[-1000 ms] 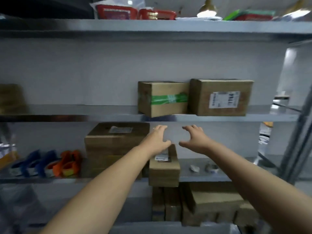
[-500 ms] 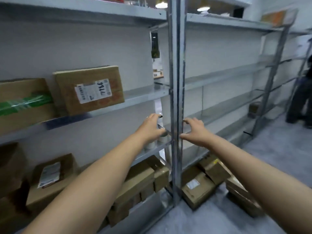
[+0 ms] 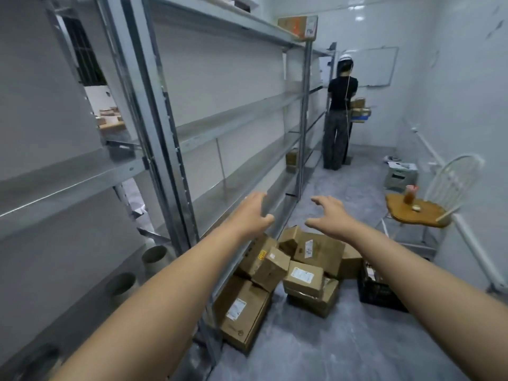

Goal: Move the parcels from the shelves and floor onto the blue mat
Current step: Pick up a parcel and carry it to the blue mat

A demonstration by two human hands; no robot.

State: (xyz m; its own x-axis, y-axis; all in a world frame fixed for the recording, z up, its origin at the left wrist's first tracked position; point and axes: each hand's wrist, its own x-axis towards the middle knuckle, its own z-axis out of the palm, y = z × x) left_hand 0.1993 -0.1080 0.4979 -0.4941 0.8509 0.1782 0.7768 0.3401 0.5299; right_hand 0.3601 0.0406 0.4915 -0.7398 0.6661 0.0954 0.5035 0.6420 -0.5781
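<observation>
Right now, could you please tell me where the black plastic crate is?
In the head view, the black plastic crate stands on the grey floor right of centre, just right of the heap of brown cardboard parcels.

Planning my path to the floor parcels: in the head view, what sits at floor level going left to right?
Shelf rack → large parcel → stacked parcels → black crate → chair.

Parcel labels point(image 3: 235, 309) illegible, black crate point(image 3: 375, 291) partly hidden
</observation>
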